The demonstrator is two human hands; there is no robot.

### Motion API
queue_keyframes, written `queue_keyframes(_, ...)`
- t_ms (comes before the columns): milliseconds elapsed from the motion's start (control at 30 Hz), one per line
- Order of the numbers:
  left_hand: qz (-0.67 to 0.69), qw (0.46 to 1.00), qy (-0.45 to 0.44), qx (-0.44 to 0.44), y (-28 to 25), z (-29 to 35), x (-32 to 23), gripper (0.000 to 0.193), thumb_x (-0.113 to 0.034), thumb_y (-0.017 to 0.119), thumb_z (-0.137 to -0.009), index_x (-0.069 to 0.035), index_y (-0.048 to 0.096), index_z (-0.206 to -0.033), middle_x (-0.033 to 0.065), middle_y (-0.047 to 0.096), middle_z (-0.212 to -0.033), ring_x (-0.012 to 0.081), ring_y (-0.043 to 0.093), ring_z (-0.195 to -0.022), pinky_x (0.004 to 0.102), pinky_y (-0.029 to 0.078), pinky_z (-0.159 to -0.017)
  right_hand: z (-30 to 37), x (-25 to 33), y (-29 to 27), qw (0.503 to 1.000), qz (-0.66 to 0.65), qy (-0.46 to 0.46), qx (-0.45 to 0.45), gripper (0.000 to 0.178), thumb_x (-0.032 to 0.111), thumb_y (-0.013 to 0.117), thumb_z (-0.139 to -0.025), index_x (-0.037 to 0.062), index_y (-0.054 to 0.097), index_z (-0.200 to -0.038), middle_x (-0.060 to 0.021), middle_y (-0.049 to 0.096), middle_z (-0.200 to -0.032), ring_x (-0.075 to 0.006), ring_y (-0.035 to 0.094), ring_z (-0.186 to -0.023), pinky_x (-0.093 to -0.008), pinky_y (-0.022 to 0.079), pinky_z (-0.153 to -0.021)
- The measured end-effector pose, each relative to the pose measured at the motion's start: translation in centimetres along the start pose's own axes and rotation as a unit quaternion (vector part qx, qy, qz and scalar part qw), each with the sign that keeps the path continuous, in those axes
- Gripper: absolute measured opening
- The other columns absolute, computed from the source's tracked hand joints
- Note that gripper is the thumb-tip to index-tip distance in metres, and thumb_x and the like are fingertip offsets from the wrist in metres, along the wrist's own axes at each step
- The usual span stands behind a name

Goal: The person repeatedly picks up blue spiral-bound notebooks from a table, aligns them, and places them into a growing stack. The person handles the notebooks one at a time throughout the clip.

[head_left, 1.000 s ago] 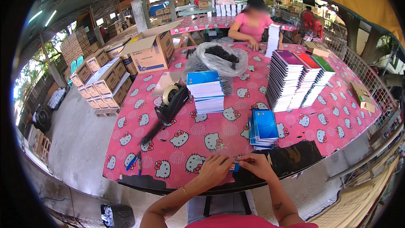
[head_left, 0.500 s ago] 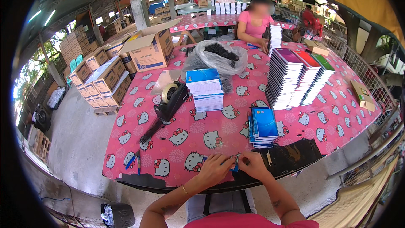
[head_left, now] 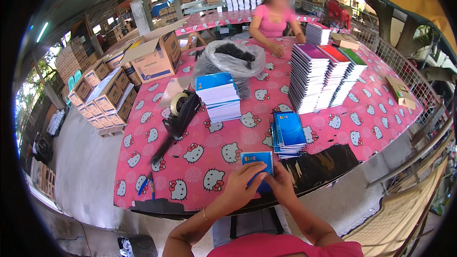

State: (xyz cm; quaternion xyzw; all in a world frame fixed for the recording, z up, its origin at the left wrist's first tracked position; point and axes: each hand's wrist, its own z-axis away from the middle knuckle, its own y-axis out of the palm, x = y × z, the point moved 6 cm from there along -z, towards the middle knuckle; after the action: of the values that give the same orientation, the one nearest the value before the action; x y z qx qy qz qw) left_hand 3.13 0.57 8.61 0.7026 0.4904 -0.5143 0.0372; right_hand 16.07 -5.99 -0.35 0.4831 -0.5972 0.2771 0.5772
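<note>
Head view: at the lower middle of the frame both hands meet on a small blue notebook (head_left: 257, 158) lying at the near edge of the table (head_left: 228, 135), which is covered by a pink cloth printed with white cat faces. The left hand (head_left: 242, 185) lies over the booklet's lower left part with its fingers curled onto the cover; the right hand (head_left: 282, 184) presses beside it, fingers bent on the lower right edge. Both are closed lightly on the booklet, not spread.

Just above and to the right of it sits a short pile of blue notebooks (head_left: 288, 133), and right of the hands a black plastic sheet (head_left: 321, 164) lies along the table edge. In the middle of the frame stands a taller stack with a blue cover (head_left: 219, 96), with a black tape dispenser (head_left: 178, 114) to its left. Two pens (head_left: 146, 184) lie at the lower left of the cloth. Right of centre rise tall stacks of notebooks (head_left: 323, 76) with purple, red and green covers. Behind the middle stack is a clear bag of dark stuff (head_left: 233, 57), and an open cardboard box (head_left: 154, 54) stands at the upper left.

At the top centre a person in a pink shirt (head_left: 273, 21) sits at the far side. The room is an open shed: stacked cartons (head_left: 102, 95) on the concrete floor at left, more tables behind, wire fencing at right
</note>
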Motion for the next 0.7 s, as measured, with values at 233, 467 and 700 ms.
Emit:
queue_keyframes(233, -0.054, 0.995, 0.073, -0.036, -1.1, 0.7, 1.1, 0.029, -0.006, 0.07, -0.089, -0.002, 0.067, -0.117, 0.0172, 0.066, -0.117, 0.032, 0.069, -0.1, 0.0364, 0.055, -0.083, -5.1, 8.7, -5.5, 0.993, -0.062, -0.028, -0.096, 0.037, 0.003, 0.063, -0.094, -0.0012, 0.054, -0.129, -0.0065, 0.066, -0.109, -0.0128, 0.063, -0.096, -0.0287, 0.053, -0.084)
queue_keyframes(467, -0.186, 0.956, 0.172, -0.149, -2.5, -1.8, -4.6, 0.046, -0.007, 0.07, -0.089, -0.007, 0.058, -0.134, 0.0156, 0.066, -0.109, 0.0317, 0.067, -0.095, 0.0388, 0.055, -0.077, -4.3, 15.6, 0.4, 0.774, 0.535, -0.284, 0.185, 0.032, -0.002, 0.07, -0.079, 0.008, 0.062, -0.108, -0.007, 0.068, -0.105, -0.0246, 0.068, -0.092, -0.0378, 0.049, -0.088)
queue_keyframes(700, 0.019, 0.995, 0.004, -0.095, -1.9, -7.2, -1.2, 0.032, -0.005, 0.069, -0.089, -0.005, 0.064, -0.121, 0.0144, 0.066, -0.103, 0.0269, 0.065, -0.091, 0.0339, 0.05, -0.074, -2.3, 13.9, -2.7, 0.854, 0.348, -0.371, -0.112, 0.023, 0.005, 0.079, -0.077, 0.0089, 0.063, -0.093, -0.0104, 0.069, -0.098, -0.0293, 0.065, -0.098, -0.0397, 0.047, -0.089)
